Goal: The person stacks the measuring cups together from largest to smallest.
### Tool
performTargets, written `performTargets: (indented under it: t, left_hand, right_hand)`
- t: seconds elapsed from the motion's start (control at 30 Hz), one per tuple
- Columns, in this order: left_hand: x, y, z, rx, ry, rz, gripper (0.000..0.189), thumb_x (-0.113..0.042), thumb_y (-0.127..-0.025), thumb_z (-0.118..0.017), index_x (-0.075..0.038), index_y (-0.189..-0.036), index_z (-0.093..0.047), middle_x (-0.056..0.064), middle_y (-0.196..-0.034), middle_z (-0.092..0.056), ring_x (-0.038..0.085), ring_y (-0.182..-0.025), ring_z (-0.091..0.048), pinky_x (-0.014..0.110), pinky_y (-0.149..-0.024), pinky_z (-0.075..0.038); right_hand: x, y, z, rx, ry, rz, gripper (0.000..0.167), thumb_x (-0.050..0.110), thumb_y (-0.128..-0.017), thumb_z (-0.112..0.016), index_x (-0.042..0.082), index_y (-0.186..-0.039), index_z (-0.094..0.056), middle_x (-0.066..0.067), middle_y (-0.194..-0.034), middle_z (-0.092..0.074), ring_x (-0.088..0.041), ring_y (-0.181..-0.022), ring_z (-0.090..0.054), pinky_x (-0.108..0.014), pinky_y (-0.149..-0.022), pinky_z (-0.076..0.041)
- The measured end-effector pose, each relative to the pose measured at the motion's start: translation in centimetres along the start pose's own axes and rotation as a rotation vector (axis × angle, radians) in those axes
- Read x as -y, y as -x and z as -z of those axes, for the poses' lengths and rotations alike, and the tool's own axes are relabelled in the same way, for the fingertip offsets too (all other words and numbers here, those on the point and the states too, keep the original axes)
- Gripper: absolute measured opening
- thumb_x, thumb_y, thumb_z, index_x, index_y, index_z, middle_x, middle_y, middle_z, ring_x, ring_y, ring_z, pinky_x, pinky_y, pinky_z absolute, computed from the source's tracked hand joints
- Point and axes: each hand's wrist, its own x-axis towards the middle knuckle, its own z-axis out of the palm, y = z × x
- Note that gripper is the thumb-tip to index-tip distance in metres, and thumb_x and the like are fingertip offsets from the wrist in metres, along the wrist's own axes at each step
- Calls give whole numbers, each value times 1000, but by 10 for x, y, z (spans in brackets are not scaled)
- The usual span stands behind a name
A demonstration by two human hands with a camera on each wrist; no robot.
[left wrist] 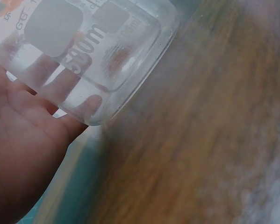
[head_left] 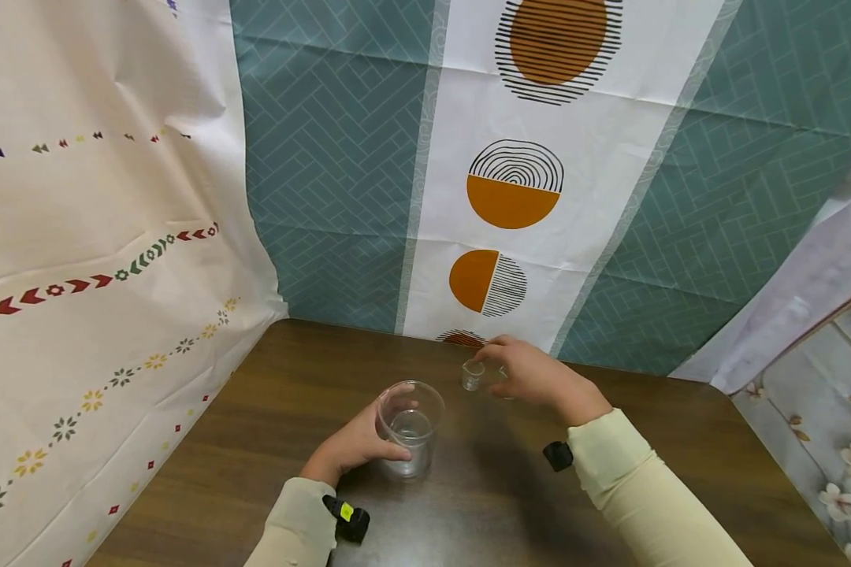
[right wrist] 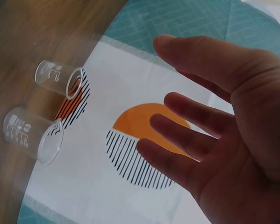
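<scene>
My left hand (head_left: pixel 358 441) grips a large clear beaker (head_left: pixel 417 453) round its side, fingers behind the wall and thumb in front. In the left wrist view this beaker (left wrist: pixel 149 70) bears a 500 ml mark, and the outline of a smaller vessel shows inside it. My right hand (head_left: pixel 528 378) is above the back of the table, fingers apart and holding nothing. Near it stand two small clear beakers: one small beaker (head_left: pixel 472 379) left of the fingers, the other mostly hidden behind the hand. The right wrist view shows the smaller beaker (right wrist: pixel 58 78) and the larger beaker (right wrist: pixel 30 133) side by side, upright.
A dark wooden table (head_left: pixel 269 409) carries everything. Behind it hangs a teal and white cloth (head_left: pixel 340 236) with orange circle prints. A cream patterned cloth (head_left: pixel 113 331) borders the left side, and a floral cloth (head_left: pixel 815 425) the right.
</scene>
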Motion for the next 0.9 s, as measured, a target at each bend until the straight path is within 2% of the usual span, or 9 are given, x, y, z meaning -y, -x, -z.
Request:
performTargets:
  t: [0.2,0.33,0.6,0.8,0.9]
  left_hand:
    - [-1,1,0,-10,-15,11,93,-12,-72,-86,-23,-146,-31,18,-149,-40,34,-139,-36,32,-98,-45]
    - [-1,3,1,-12,-24,15,93,-12,-72,-86,-22,-146,-30,17,-148,-41,34,-139,-36,33,-98,-46]
    - [2,3,2,3,-8,-16,94,-11,-71,-86,-19,-146,-30,23,-147,-39,37,-138,-36,32,-98,-46]
    - [3,1,2,5,-11,-25,94,-11,-71,-86,-19,-146,-30,23,-148,-38,36,-139,-36,28,-98,-46]
    - [3,0,1,7,-8,-30,95,-11,-71,-86,-18,-147,-30,24,-148,-38,37,-139,-36,30,-98,-46]
  right_hand:
    - [-9,-1,-1,-20,34,26,43,10,-81,-74,6,-123,-61,-15,-126,-57,-29,-106,-59,-42,-89,-51]
    - [-17,-2,-5,-23,28,-1,41,10,-82,-73,6,-122,-62,-14,-124,-58,-30,-110,-57,-44,-92,-49]
    - [-34,-1,-13,-44,23,-3,41,7,-80,-73,5,-120,-63,-16,-124,-58,-33,-113,-56,-47,-95,-47]
    - [-45,-2,-16,-32,12,-48,40,7,-81,-73,5,-120,-63,-16,-124,-58,-33,-113,-56,-47,-95,-48]
    - [-51,-3,-19,-29,22,-53,39,7,-82,-73,5,-120,-63,-17,-123,-58,-34,-112,-57,-47,-94,-48]
